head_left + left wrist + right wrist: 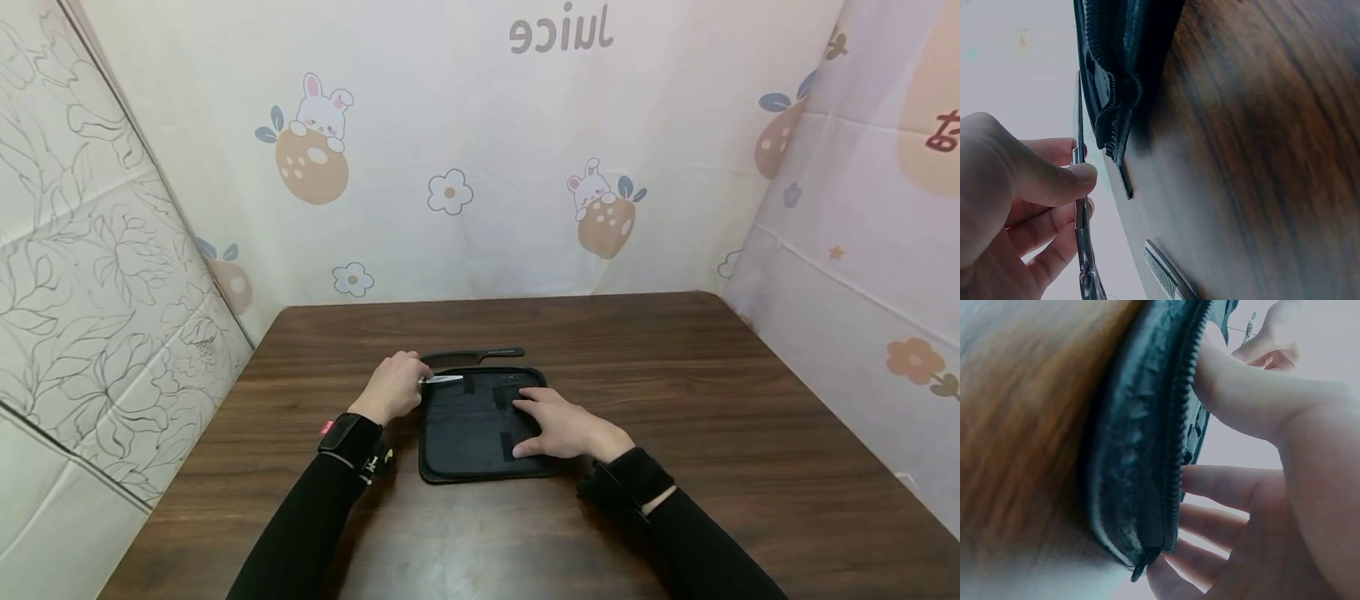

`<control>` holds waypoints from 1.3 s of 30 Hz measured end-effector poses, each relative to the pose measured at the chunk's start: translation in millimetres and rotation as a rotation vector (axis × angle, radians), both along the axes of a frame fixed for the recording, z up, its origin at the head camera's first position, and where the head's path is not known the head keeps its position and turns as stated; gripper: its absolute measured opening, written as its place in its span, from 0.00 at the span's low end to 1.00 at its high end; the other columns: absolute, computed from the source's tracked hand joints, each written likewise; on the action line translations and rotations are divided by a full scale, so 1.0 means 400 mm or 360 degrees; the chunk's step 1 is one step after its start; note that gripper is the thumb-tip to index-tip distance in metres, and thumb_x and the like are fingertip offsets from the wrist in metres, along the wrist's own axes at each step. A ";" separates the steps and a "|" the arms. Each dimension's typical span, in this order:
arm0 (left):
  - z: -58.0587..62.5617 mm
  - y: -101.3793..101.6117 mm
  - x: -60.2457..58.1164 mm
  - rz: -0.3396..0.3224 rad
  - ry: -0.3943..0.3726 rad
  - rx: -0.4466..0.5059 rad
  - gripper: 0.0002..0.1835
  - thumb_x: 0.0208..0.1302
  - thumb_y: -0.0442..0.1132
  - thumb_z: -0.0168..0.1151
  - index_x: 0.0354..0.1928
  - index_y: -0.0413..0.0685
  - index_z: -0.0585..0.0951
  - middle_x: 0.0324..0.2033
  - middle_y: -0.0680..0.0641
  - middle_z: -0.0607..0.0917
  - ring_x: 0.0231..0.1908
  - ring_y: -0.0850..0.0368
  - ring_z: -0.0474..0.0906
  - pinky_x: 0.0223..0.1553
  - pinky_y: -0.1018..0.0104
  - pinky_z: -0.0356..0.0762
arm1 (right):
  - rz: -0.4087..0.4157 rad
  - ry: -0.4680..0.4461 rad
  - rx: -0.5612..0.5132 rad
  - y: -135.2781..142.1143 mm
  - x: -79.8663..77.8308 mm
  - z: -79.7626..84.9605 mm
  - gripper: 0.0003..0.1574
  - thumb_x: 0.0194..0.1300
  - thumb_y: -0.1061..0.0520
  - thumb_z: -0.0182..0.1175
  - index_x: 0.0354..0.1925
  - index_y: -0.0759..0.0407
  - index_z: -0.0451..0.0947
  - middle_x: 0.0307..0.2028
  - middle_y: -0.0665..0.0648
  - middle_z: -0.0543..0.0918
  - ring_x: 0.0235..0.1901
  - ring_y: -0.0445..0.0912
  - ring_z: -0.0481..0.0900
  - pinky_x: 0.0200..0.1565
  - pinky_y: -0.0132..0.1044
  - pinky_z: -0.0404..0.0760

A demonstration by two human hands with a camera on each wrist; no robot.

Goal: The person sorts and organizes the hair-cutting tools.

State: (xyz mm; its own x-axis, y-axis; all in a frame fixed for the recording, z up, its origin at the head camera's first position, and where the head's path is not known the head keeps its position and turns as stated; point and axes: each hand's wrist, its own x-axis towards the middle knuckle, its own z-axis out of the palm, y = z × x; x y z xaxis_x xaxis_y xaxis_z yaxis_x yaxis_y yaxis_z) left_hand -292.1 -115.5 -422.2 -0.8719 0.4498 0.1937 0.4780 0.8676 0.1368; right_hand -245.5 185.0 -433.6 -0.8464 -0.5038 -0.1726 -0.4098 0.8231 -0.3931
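Observation:
A black zip case [459, 446] lies opened flat on the table, its inner side up with dark straps and slots. My left hand [392, 387] pinches a pair of slim silver scissors [1082, 240] between thumb and fingers. The scissors' blades [447, 379] point right, over the case's far left corner. On the case's right part rests my right hand [566, 425], fingers spread. In the right wrist view its thumb and fingertips touch along the zipper edge [1188, 394]. Just behind the case lies a black comb [501, 352], partly hidden by the left hand.
The brown wooden table [675, 375] stands against a printed cloth backdrop [450, 125]. Cloth also hangs along the left and right sides. A zipper pull [1145, 562] dangles from the case's edge.

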 end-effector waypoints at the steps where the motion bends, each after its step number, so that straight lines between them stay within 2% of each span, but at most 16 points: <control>1: -0.001 0.001 -0.001 -0.0001 0.0002 -0.0002 0.18 0.60 0.22 0.60 0.47 0.43 0.89 0.43 0.43 0.84 0.50 0.42 0.79 0.55 0.49 0.76 | -0.0001 0.0004 -0.0004 -0.001 0.000 -0.001 0.51 0.64 0.38 0.70 0.75 0.60 0.65 0.77 0.62 0.57 0.76 0.59 0.52 0.68 0.58 0.65; 11: 0.003 0.010 -0.007 0.0002 -0.0018 -0.0035 0.18 0.59 0.22 0.61 0.47 0.43 0.89 0.43 0.43 0.85 0.50 0.42 0.80 0.52 0.50 0.78 | -0.0012 0.0004 -0.0004 0.000 0.001 0.002 0.51 0.64 0.38 0.70 0.75 0.60 0.65 0.77 0.62 0.57 0.76 0.59 0.52 0.67 0.61 0.65; 22: -0.009 0.008 -0.002 0.0050 -0.0135 -0.0012 0.17 0.64 0.23 0.59 0.50 0.44 0.89 0.45 0.42 0.84 0.52 0.42 0.79 0.53 0.51 0.77 | -0.0006 0.0007 0.0007 0.002 -0.001 0.003 0.51 0.64 0.38 0.69 0.75 0.60 0.64 0.77 0.62 0.56 0.77 0.59 0.51 0.68 0.59 0.64; 30: -0.014 0.019 0.001 0.0001 -0.0104 0.0005 0.16 0.63 0.22 0.61 0.48 0.43 0.89 0.45 0.43 0.84 0.52 0.42 0.79 0.53 0.51 0.78 | -0.0018 0.0015 0.0012 0.003 0.002 -0.002 0.51 0.64 0.37 0.70 0.75 0.59 0.65 0.77 0.62 0.57 0.76 0.59 0.52 0.67 0.60 0.65; 39: -0.018 0.029 -0.002 0.0028 -0.0157 0.0030 0.17 0.64 0.23 0.60 0.48 0.45 0.89 0.47 0.43 0.84 0.52 0.43 0.79 0.54 0.51 0.78 | 0.0001 0.0009 0.0008 0.001 0.004 0.002 0.51 0.64 0.37 0.69 0.75 0.60 0.64 0.77 0.62 0.56 0.77 0.59 0.51 0.67 0.61 0.65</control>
State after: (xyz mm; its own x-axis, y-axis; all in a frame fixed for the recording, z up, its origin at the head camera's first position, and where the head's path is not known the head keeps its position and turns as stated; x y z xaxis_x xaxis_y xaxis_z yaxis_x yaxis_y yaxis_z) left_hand -293.1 -104.1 -429.3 -0.8948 0.4315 0.1146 0.4462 0.8726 0.1988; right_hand -243.9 185.4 -432.9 -0.8470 -0.5036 -0.1703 -0.4127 0.8248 -0.3865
